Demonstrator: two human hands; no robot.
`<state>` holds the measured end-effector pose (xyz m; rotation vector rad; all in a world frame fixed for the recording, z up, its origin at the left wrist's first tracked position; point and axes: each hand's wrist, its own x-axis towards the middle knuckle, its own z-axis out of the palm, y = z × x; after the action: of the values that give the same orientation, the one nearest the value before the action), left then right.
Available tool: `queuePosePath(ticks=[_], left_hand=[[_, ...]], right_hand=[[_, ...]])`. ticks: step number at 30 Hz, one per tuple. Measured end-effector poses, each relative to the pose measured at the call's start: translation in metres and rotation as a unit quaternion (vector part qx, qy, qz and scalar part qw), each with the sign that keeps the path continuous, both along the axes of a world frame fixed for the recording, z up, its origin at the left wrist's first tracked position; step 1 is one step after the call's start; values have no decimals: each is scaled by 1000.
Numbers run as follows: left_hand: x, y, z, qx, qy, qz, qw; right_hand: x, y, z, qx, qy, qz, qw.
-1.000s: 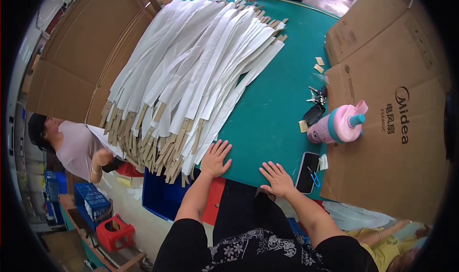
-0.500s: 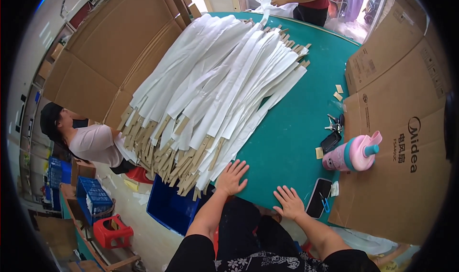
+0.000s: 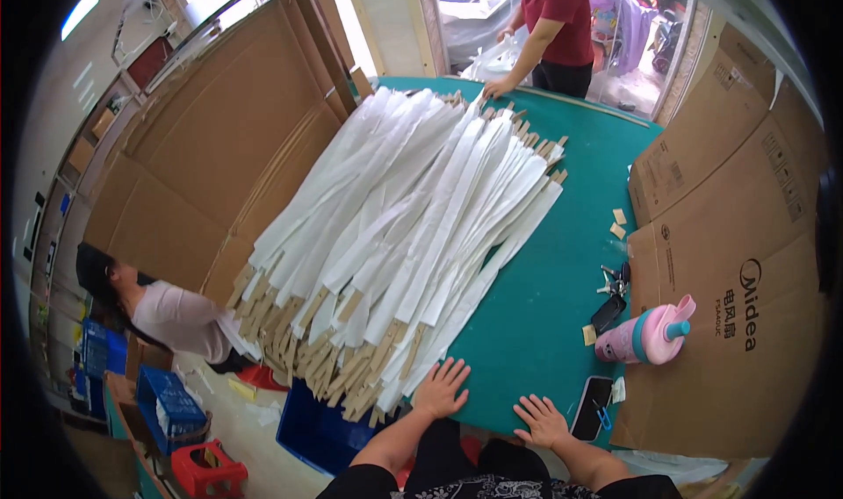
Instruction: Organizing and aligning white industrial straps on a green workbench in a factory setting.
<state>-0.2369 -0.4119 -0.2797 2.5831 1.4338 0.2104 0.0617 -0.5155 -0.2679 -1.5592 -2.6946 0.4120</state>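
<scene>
Both my hands rest flat at the near edge of a green table (image 3: 518, 323). My left hand (image 3: 442, 388) has its fingers spread beside the near right end of a big pile of long white fabric strips (image 3: 395, 201). Flat brown pieces (image 3: 329, 358) stick out from the strips' ends. My right hand (image 3: 542, 421) lies open a little further right, close to a phone (image 3: 590, 407) with a blue clip (image 3: 602, 414) on it. Neither hand holds anything. Across the table, a person in a red shirt (image 3: 562, 16) has a hand on the far end of the strips.
On the right stand a pink bottle (image 3: 637, 337), keys (image 3: 615, 280) and a cardboard sheet (image 3: 694, 394). Another cardboard sheet (image 3: 219, 139) rises at the left, where a second person (image 3: 176, 315) works. A blue bin (image 3: 307, 433) sits below the table's near left edge.
The view has tipped upward, so the scene sits lower in the picture. The far person's hand has come down to the strips' far end. My hands stay flat on the table.
</scene>
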Motion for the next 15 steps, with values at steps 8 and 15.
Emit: queuePosePath(ticks=[8, 15], left_hand=[[-10, -4, -17, -26, 34, -60, 997], [-36, 72, 32, -172, -146, -109, 968]], right_hand=[[-2, -5, -9, -112, -19, -26, 993], [-80, 8, 5, -197, 2, -262, 945]])
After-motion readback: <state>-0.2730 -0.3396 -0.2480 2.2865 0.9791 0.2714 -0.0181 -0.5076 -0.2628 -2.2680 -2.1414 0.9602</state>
